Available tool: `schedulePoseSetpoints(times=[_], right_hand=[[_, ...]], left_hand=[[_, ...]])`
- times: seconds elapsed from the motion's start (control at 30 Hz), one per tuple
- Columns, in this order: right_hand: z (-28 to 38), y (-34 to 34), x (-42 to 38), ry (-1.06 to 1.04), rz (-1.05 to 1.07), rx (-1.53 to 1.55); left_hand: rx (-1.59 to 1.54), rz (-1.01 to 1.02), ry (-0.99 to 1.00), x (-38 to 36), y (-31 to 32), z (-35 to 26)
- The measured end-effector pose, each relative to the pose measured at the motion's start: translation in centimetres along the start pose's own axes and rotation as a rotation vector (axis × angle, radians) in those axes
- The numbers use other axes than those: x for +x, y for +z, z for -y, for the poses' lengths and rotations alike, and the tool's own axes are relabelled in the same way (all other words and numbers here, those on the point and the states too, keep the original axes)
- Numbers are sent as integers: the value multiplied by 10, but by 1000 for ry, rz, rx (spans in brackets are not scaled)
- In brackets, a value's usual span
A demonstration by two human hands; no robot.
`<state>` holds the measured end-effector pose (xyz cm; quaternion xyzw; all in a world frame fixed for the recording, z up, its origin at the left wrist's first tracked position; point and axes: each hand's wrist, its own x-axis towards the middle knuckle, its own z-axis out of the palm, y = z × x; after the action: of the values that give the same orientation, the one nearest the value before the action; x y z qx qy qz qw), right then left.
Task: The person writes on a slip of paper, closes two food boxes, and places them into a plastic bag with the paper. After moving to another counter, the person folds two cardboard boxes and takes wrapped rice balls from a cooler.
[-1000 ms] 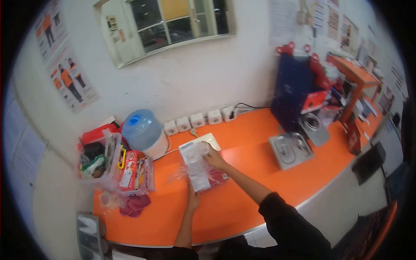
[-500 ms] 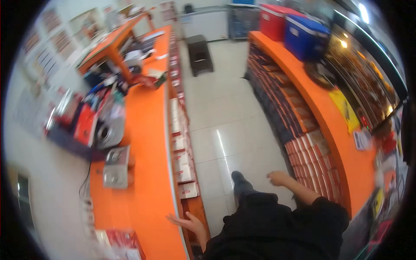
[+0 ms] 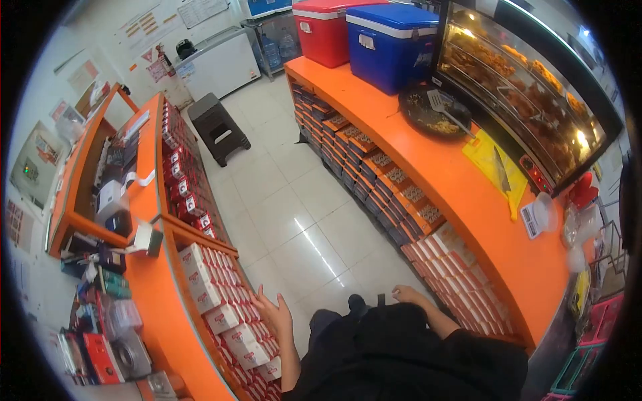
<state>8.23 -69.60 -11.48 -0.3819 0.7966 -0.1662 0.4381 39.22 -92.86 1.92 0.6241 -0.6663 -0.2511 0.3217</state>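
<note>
My left hand hangs with its fingers apart and nothing in it, beside the stacked white and red boxes on the shelf under the left orange counter. My right hand is held low in front of my body, fingers curled in, with no object visible in it. Closest to it are white and orange boxes stacked beneath the right orange counter. Both hands appear apart from the boxes.
A black stool stands on the tiled floor before a white chest freezer. On the right counter are red and blue coolers, a wok with a spatula, a knife on a yellow board, and a lit food display case.
My view has swung toward the right counter, and I am further along the aisle. The left hand has gone from over the counter edge to beside the boxes; the right has drawn nearer my body.
</note>
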Motion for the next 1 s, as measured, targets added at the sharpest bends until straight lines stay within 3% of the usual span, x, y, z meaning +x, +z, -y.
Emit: schedulePoseSetpoints(times=[0.07,0.17,0.3,0.37,0.4,0.47,0.6,0.67,0.77,0.8,0.87,0.9,0.93,1.0], right_hand=[[11,-26,45,8,-20,-43],[43,-62,127,5,-27,146],[93,-106,249,-46,-131,249],[133,-124,299,-42,-369,348],[152,-132,328,-41,-371,350],[174,-147,377,-12,-557,479],[210,-188,484,112,-621,524],[224,-210,535,39,-691,672],[238,-238,609,22,-698,767],[243,-247,634,26,-703,774],[252,-264,679,55,-752,1205],[266,-272,698,-88,-797,1393],[269,-282,711,-88,-799,1395],[277,-300,743,202,-807,1629]], left_hand=[[-32,7,119,33,30,-4],[64,136,14,81,62,-15],[-34,195,12,181,139,24],[8,253,18,249,171,24],[9,254,20,291,188,23],[-106,361,132,372,224,14],[-236,419,214,537,311,-41],[-414,557,191,610,353,-83],[-349,698,217,703,420,-135],[-363,782,205,731,453,-141],[-378,869,185,769,503,-158],[-415,910,83,784,523,-173],[-449,951,-18,800,550,-183],[-440,1060,-176,829,605,-198]])
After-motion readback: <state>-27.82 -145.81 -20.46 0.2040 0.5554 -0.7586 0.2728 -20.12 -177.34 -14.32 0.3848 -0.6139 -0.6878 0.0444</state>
